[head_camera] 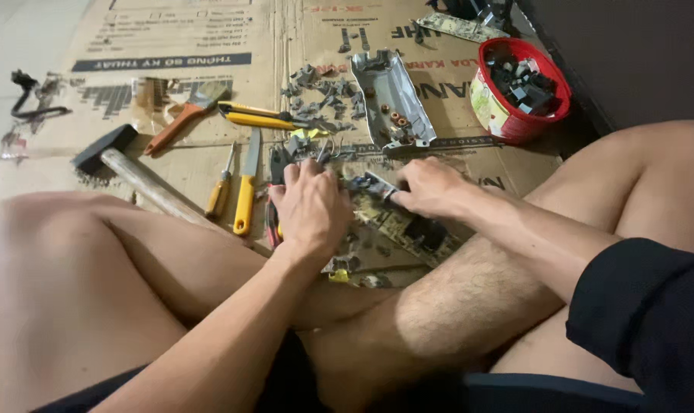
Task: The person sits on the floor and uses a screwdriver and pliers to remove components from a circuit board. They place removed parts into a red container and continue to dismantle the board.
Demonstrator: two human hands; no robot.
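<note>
A greenish circuit board with dark parts lies on flattened cardboard between my crossed legs. My left hand is closed around pliers with red and yellow handles, their jaws reaching toward the board's near end. On the board's upper edge rests my right hand, with its fingers pinching a small dark component. What sits under either palm is hidden.
A hammer, a scraper, yellow cutters, a small screwdriver and a yellow-handled chisel lie to the left. Loose grey parts, a grey metal cover and a red bowl of black parts sit beyond.
</note>
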